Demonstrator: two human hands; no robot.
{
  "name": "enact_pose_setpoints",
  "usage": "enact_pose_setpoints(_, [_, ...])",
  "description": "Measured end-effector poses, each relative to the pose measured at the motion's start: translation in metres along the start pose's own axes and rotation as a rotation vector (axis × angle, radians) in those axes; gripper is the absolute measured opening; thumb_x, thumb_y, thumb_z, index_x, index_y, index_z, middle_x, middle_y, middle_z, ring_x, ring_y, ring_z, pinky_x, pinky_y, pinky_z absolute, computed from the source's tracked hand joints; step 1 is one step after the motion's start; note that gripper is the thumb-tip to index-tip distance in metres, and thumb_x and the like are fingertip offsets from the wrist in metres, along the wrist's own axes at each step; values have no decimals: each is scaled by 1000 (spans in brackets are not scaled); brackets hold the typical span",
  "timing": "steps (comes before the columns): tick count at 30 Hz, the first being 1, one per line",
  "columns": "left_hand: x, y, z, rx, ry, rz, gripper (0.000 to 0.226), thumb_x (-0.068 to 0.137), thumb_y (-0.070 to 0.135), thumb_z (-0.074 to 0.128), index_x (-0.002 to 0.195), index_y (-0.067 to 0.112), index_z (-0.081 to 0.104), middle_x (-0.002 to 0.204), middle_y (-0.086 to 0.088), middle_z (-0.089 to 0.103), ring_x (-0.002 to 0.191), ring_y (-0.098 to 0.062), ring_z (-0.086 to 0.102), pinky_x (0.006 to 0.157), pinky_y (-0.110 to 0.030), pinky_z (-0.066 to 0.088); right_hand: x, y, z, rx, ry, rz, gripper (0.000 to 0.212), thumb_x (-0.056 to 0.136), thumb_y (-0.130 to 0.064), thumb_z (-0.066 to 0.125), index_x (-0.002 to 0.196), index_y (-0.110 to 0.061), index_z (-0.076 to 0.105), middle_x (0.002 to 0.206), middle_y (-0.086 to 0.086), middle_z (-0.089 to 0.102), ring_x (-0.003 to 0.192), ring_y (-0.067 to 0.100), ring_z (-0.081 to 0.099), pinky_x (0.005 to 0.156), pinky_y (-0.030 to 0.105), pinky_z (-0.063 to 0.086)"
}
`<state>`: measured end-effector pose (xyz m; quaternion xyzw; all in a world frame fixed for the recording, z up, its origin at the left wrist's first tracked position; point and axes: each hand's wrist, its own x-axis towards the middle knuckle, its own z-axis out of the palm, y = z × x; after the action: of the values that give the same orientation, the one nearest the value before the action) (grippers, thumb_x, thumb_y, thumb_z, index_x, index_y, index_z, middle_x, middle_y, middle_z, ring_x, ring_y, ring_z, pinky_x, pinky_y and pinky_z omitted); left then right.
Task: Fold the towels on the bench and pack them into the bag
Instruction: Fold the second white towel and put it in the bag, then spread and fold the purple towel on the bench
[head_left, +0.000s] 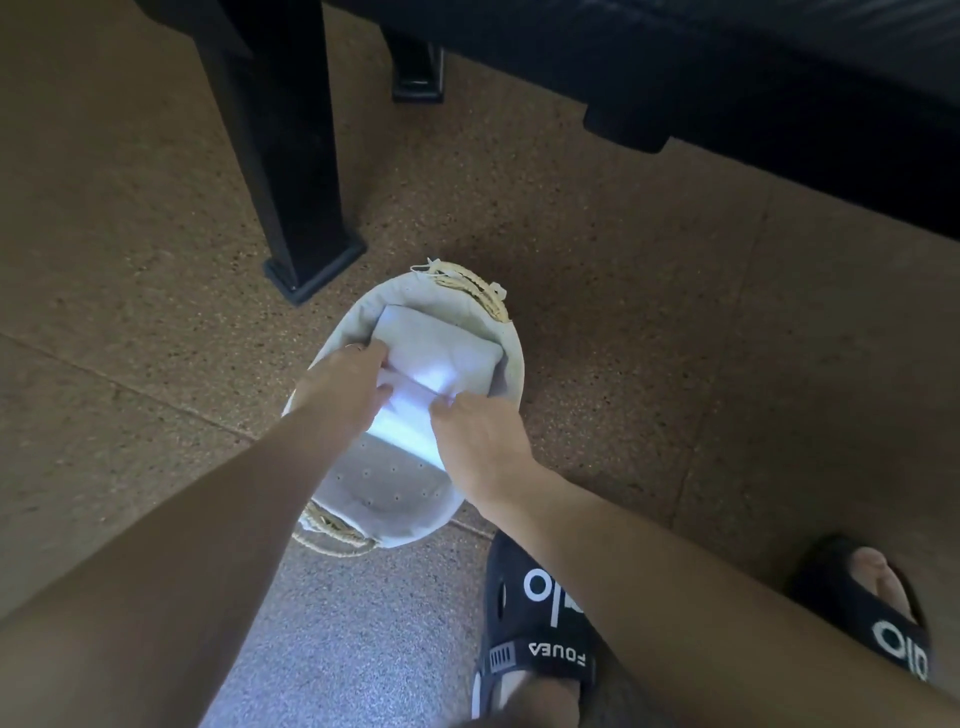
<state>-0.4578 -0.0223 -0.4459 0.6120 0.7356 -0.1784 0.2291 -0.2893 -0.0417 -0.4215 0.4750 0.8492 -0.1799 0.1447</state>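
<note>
My left hand (340, 382) and right hand (478, 434) inside the white bag (384, 499) on the floor, fingers curled pinching the folded towels (441, 348) lying just beyond my fingertips

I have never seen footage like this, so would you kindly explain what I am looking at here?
There is no machine: a person wears a camera on the head, looking down at their own bare arms. On the floor stands a pale bag with straw handles, beside a black bench leg. Inside lies a folded white towel. The left hand and right hand both rest on the towel, seemingly tucking it in; how the fingers grip is unclear. Below are the person's black sandals.
</note>
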Motion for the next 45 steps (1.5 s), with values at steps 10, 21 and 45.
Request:
enact_pose_setpoints(10, [-8,29,-9,317,91,-10,53,95,13,62,139,8,33,133,-9,51,113,-25,64,70,-33,51,-8,14,-5,98,-2,-72,33,100,-15,52,133,-14,51,114,7,58,86,27,66,55,29,37])
enact_pose_setpoints(21, [-88,154,-204,276,-119,420,23,104,26,46,90,12,58,86,-2,62,83,-24,58,62,-30,40,-108,92,-152,56,345,-36,40,99,-17,47,138,-22,49,120,5,58,99,32,65,68,37,37])
enact_pose_setpoints(45, [-212,445,-221,-387,277,892,31,93,18,63,122,28,58,107,10,62,96,-12,62,93,-38,53,-420,415,-220,56,915,1134,58,80,-9,61,137,-15,47,129,26,42,114,45,44,93,50,41])
